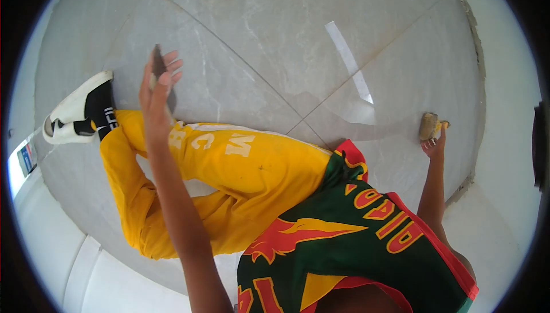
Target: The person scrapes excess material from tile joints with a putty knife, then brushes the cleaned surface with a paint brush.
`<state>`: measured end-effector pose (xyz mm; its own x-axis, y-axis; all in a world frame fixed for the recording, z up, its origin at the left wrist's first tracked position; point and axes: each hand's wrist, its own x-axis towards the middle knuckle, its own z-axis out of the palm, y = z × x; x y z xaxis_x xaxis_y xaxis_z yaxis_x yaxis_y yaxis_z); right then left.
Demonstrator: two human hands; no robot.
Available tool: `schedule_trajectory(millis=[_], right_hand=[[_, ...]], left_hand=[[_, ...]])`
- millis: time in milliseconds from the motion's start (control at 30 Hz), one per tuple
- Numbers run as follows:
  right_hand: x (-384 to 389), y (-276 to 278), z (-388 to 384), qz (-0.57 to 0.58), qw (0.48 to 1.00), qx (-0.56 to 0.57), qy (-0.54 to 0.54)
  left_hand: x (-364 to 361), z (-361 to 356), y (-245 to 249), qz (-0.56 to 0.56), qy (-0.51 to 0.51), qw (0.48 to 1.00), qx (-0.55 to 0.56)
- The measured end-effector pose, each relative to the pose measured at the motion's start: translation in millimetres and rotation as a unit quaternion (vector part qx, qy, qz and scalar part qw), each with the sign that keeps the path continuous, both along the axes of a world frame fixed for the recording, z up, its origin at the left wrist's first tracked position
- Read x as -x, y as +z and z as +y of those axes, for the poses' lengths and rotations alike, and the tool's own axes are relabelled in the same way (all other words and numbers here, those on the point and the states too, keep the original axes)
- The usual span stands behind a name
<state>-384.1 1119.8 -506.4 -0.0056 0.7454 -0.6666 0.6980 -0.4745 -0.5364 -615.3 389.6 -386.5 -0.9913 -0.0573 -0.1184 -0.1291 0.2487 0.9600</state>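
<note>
My left hand (pixel 157 86) is raised over the grey tiled floor (pixel 246 43), above the lower legs. A thin, dark, flat piece (pixel 158 62) with a narrow tip lies between its thumb and partly spread fingers. On the far right, my right hand (pixel 433 145) is low over the floor, its arm stretched out. Its fingers are around a worn brown block-like thing (pixel 428 126) with a yellow part on one side; its kind I cannot tell.
A bright white strip (pixel 349 63) shows on the tiles between the hands. My legs in yellow trousers (pixel 263 167) stretch left, ending in white shoes (pixel 80 106). White walls (pixel 507 83) edge the floor, with a rough broken border (pixel 474 32) on the right.
</note>
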Motion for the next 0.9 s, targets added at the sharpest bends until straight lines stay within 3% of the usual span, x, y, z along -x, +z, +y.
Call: schedule_trajectory(millis=[100, 133, 167, 233, 300, 333, 400, 467, 567, 600, 633, 667, 733, 800, 900], right_hand=[[7, -9, 22, -0.057, 0.995, -0.01, 0.081], [9, -10, 20, 0.075, 0.984, 0.078, 0.144], [18, -8, 12, 0.132, 0.969, 0.106, 0.179], [68, 24, -86, 0.174, 0.964, 0.02, 0.198], [86, 35, -164, 0.225, 0.893, -0.075, 0.383], [94, 48, -216, 0.177, 0.879, -0.108, 0.43], [77, 34, -281, 0.201, 0.797, -0.046, 0.568], [77, 45, -331, 0.19, 0.629, -0.139, 0.741], [119, 4, -311, 0.205, 0.588, -0.23, 0.748], [144, 0, -297, 0.164, 0.533, -0.346, 0.755], [181, 23, -294, 0.066, 0.614, -0.293, 0.729], [211, 45, -291, 0.085, 0.654, -0.293, 0.692], [188, 48, -278, 0.146, 0.572, -0.306, 0.747], [141, 57, -277, 0.198, 0.513, -0.223, 0.805], [139, -1, -221, 0.194, 0.609, -0.144, 0.756]], left_hand=[[6, -13, -3, 0.012, 0.005, 1.0, -0.009], [7, -16, 0, 0.015, 0.006, 1.0, 0.002], [8, -19, 1, 0.019, 0.007, 1.0, 0.014], [5, -23, 1, 0.015, 0.029, 0.999, 0.006], [-1, -24, -2, 0.005, 0.052, 0.999, 0.016], [-4, -22, -5, 0.004, 0.048, 0.999, 0.02], [-9, -22, -9, 0.004, 0.042, 0.999, 0.03], [-14, -18, -5, 0.015, 0.02, 0.997, 0.072], [-15, -17, -1, 0.035, -0.014, 0.993, 0.108], [-17, -19, -1, 0.038, -0.025, 0.992, 0.118], [-17, -23, -4, 0.033, -0.025, 0.993, 0.114], [-19, -21, -4, 0.033, -0.023, 0.994, 0.105], [-19, -20, -2, 0.044, -0.005, 0.995, 0.088], [-22, -21, -2, 0.049, 0.003, 0.995, 0.09], [-19, -20, 0, 0.047, 0.003, 0.996, 0.075]])
